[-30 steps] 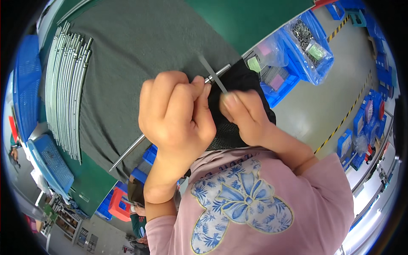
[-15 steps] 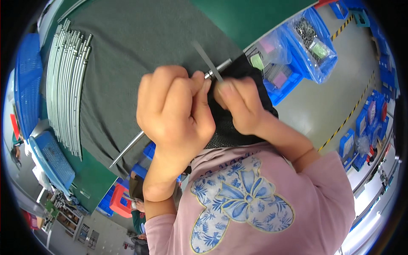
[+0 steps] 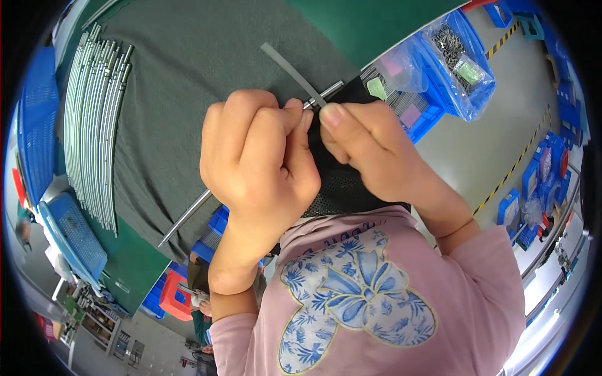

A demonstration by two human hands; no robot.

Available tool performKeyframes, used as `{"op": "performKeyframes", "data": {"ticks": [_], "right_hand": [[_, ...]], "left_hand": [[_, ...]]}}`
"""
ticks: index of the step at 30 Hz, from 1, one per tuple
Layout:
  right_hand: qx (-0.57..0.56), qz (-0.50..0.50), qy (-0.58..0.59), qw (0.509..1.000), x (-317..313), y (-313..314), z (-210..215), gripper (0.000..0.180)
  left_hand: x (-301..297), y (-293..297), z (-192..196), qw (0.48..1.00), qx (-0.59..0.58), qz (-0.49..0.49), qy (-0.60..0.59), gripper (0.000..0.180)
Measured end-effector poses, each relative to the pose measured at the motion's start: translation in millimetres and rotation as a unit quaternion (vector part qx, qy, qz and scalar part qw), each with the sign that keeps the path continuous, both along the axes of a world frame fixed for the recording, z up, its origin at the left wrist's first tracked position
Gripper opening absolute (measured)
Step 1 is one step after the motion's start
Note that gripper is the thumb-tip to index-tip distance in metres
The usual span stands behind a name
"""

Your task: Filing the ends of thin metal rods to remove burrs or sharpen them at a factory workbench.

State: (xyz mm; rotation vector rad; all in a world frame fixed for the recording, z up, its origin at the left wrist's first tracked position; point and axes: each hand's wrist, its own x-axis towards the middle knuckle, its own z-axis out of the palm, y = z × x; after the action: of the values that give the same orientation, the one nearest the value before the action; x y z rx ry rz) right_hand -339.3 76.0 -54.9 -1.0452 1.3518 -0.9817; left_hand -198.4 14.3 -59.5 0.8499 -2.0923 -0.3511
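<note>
1. The long thin metal rod is gripped in the closed left hand, above the grey mat.
2. The flat grey strip is pinched by the right hand; it should be kept aligned with the rod.

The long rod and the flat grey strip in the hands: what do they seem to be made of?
Rod: looks like bare metal, silvery with a bright glint along it. Flat strip: dull matte grey with no shine, perhaps plastic or a coated band; the view leaves it open.

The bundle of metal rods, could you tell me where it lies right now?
The bundle of metal rods lies at far left on the grey mat, left of the left hand.
</note>
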Motion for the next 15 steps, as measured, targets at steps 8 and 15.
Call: {"op": "performKeyframes", "data": {"ticks": [8,15], "right_hand": [[0.068,0.024,-0.027,0.997,-7,0,15,0.039],[-0.021,-0.022,0.014,0.999,6,4,-9,0.037]], "left_hand": [[-3,2,-2,1.0,-0.011,0.007,0.003,0.017],[0,0,0,1.0,0.009,0.003,-0.019,0.016]]}}
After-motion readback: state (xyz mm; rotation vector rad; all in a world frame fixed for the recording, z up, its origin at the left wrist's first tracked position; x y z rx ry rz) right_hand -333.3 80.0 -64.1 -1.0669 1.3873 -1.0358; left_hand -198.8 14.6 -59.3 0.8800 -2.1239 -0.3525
